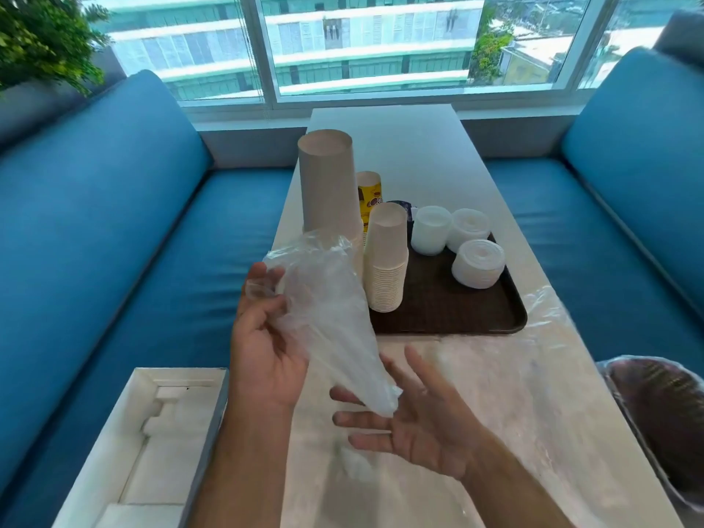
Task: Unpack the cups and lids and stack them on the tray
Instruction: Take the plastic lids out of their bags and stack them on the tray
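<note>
Head view: cup and lid stacks stood on the dark brown plastic tray [510, 318]; beside it, my left hand [266, 360] pinched the crumpled clear plastic wrapper [327, 318], right hand [419, 421] fingers spread

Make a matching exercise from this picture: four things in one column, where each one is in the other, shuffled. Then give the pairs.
Things:
1. plastic bag
2. short cup stack
3. open box
4. bin

Places:
A. at the table's near right, lined with plastic
B. on the blue seat, near left
C. in the left hand, above the open right hand
D. upside down at the left edge of the brown tray

Pairs: 1-C, 2-D, 3-B, 4-A
</note>
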